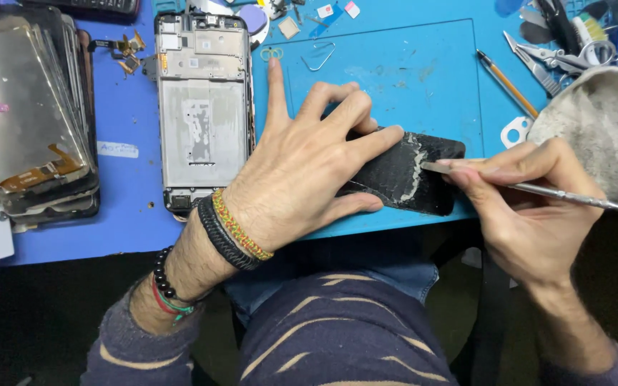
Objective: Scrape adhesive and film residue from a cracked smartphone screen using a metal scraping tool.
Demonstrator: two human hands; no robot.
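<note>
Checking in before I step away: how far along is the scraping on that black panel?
Partly done. The left hand pins the black panel to the blue mat; the right hand works a metal scraper at a whitish residue streak. Residue remains at that edge. The stripped phone frame lies apart.

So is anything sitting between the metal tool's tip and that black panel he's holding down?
Nothing visible: the metal tool in the right hand already meets the black panel at its whitish residue, while the left hand presses the panel's other end.
</note>
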